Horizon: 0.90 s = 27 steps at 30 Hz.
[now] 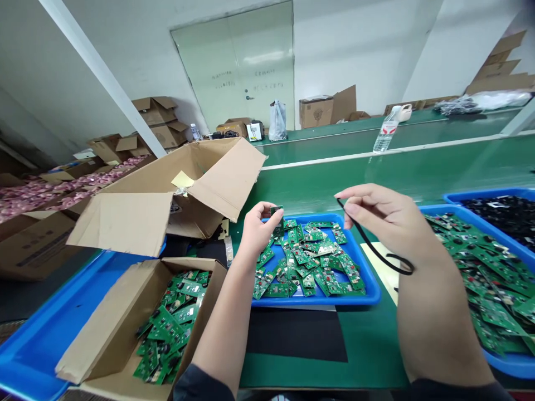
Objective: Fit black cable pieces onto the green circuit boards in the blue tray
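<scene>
Pinched between the thumb and fingers of my left hand is a small green circuit board, upright over the left end of a blue tray of loose circuit boards. My right hand is raised at the tray's right side, its thumb and fingertips closed on one end of a thin black strip. The strip hangs down past the palm, and its free end curls back near the wrist. What the strip is made of, I cannot tell.
An open carton of circuit boards stands at the left. More boards fill a blue tray at the right, with black parts in another behind it. A larger open carton and a water bottle are farther back. A black sheet lies in front.
</scene>
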Each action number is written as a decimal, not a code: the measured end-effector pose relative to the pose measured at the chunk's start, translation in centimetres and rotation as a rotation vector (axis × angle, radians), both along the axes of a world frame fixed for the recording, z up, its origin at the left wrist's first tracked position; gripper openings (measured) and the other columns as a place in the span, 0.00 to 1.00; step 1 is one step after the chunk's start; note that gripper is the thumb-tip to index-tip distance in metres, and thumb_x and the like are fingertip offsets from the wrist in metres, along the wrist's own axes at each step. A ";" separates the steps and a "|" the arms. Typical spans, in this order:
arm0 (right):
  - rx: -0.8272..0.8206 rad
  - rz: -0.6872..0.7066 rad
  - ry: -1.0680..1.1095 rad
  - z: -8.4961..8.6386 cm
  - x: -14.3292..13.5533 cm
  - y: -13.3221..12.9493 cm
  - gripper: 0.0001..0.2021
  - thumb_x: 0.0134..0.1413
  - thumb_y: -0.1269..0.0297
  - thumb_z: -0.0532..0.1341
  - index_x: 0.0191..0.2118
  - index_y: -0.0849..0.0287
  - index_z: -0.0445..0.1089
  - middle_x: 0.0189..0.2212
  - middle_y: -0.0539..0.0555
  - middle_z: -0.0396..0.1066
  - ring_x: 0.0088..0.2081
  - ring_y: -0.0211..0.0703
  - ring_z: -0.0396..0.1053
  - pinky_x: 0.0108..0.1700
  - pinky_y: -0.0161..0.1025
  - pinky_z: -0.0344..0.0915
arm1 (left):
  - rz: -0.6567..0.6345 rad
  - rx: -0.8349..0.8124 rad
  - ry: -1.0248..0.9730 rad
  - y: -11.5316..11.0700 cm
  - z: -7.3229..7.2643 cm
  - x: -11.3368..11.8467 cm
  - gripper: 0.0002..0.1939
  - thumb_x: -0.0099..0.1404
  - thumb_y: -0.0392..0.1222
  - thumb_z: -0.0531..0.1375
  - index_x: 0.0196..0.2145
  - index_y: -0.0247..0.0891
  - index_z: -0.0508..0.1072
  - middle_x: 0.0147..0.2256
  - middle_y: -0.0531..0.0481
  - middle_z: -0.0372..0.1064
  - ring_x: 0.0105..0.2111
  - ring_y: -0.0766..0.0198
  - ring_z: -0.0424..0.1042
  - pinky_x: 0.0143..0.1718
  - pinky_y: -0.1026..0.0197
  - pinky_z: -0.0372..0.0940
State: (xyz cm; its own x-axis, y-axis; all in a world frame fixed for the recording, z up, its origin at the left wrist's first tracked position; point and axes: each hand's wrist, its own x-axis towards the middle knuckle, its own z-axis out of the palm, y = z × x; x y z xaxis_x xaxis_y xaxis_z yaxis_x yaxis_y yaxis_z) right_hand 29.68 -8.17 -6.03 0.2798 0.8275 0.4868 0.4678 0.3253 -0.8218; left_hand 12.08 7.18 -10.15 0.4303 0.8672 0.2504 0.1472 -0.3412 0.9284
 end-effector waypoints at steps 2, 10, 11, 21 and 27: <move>0.005 0.026 -0.036 -0.2 -0.9 0.2 0.08 0.59 0.65 0.58 0.43 0.55 0.70 0.25 0.49 0.69 0.28 0.38 0.69 0.30 0.35 0.68 | -0.076 -0.043 -0.120 -1.4 1.8 0.6 0.10 0.58 0.47 0.59 0.31 0.38 0.65 0.32 0.51 0.71 0.33 0.63 0.73 0.37 0.61 0.67; 0.143 0.018 -0.123 -0.7 -3.1 0.3 0.12 0.60 0.71 0.57 0.48 0.52 0.68 0.31 0.49 0.70 0.30 0.36 0.69 0.34 0.35 0.70 | -0.258 -0.745 -0.805 -4.5 4.1 2.2 0.08 0.59 0.40 0.61 0.34 0.40 0.63 0.24 0.61 0.65 0.21 0.76 0.69 0.28 0.71 0.66; 0.152 0.006 -0.128 -0.7 -3.1 0.4 0.12 0.60 0.71 0.57 0.48 0.52 0.68 0.31 0.49 0.70 0.30 0.37 0.69 0.34 0.35 0.70 | -0.261 -0.758 -0.784 -4.4 3.9 2.3 0.08 0.60 0.41 0.62 0.35 0.40 0.64 0.23 0.62 0.65 0.19 0.77 0.67 0.26 0.72 0.65; 0.115 -0.093 -0.107 -1.2 -2.8 1.0 0.13 0.60 0.68 0.58 0.50 0.50 0.68 0.32 0.49 0.69 0.29 0.37 0.69 0.34 0.36 0.70 | -0.391 -0.422 -0.569 -3.4 2.8 2.4 0.09 0.63 0.46 0.58 0.38 0.39 0.67 0.17 0.61 0.61 0.13 0.73 0.60 0.18 0.69 0.59; 0.087 -0.129 -0.122 -1.2 -2.7 1.4 0.13 0.61 0.66 0.57 0.51 0.51 0.66 0.32 0.50 0.69 0.30 0.40 0.69 0.34 0.39 0.70 | -0.447 -0.513 -0.453 -3.3 2.8 2.1 0.11 0.60 0.35 0.52 0.41 0.36 0.66 0.20 0.56 0.67 0.20 0.70 0.66 0.25 0.68 0.61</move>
State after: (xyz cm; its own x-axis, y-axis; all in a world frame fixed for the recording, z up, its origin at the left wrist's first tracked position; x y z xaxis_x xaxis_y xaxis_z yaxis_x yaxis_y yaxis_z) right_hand 26.99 -6.80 -7.20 0.3159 0.7418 0.5916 0.6045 0.3232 -0.7281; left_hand 14.21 3.86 -7.34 0.7147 0.6920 0.1016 -0.3294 0.2049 0.9217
